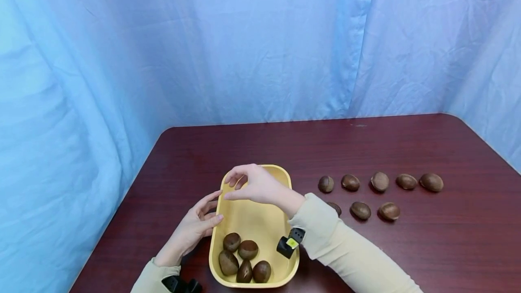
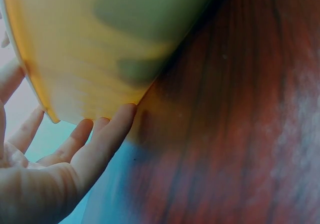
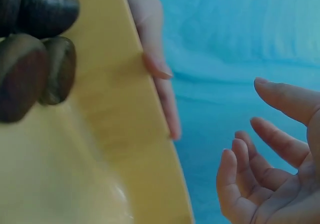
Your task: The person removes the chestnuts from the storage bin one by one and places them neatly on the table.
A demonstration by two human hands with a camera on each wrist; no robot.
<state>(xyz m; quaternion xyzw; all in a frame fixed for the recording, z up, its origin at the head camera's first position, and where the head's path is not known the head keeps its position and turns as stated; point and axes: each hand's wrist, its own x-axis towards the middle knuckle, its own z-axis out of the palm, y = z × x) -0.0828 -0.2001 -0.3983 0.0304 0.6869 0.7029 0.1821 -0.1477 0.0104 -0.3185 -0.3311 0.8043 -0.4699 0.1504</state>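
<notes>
A yellow plastic tray [image 1: 257, 220] has several brown chestnuts [image 1: 248, 250] gathered at its near end. My left hand [image 1: 194, 225] is at the tray's left side, its fairly straight fingers against the outer wall and thumb tip by the rim. From below, the left wrist view has its fingertips [image 2: 129, 109] right at the wall. Over the tray's far half is my right hand [image 1: 258, 186], fingers loosely bent and nothing between them. In the right wrist view that hand [image 3: 280, 179] appears beside the tray's rim with thumb and fingers apart.
To the tray's right, more chestnuts [image 1: 380, 181] lie in two rough rows on the dark red table [image 1: 460, 238]. The right forearm partly covers one chestnut [image 1: 335, 208] in the nearer row. Blue curtains [image 1: 260, 49] hang behind the table and at its sides.
</notes>
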